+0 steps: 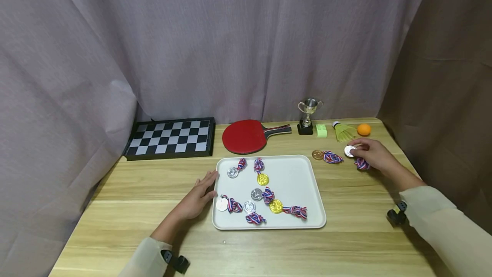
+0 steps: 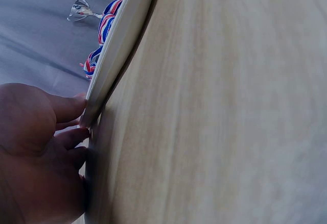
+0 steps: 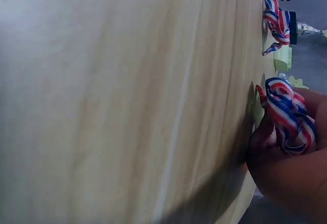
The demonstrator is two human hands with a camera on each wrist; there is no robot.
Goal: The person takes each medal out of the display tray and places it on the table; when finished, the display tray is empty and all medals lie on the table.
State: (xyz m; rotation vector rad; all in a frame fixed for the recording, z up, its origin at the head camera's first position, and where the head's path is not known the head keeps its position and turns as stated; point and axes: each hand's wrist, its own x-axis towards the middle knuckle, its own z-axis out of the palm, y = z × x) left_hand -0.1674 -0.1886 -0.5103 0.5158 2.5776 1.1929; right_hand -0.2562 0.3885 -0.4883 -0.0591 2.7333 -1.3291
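Observation:
My right hand (image 1: 370,153) pinches a silver medal (image 1: 349,151) at the table's right side. Its striped ribbon (image 3: 288,114) is bunched below the palm. Just left of it lies a bronze medal (image 1: 317,154) with its ribbon knotted up. My left hand (image 1: 197,196) rests against the left rim of a white tray (image 1: 307,174), thumb and fingertips touching the edge (image 2: 115,60). Several medals lie in the tray, silver ones such as the one at the upper left (image 1: 232,172) and two gold ones, the upper (image 1: 263,179) and the lower (image 1: 276,206).
Along the back stand a checkerboard (image 1: 169,138), a red table tennis paddle (image 1: 244,137), a small trophy cup (image 1: 306,128), a light green block (image 1: 321,130), a yellow-green shuttlecock (image 1: 344,131) and an orange ball (image 1: 364,129). Grey curtains (image 1: 230,46) hang behind the wooden table (image 1: 357,213).

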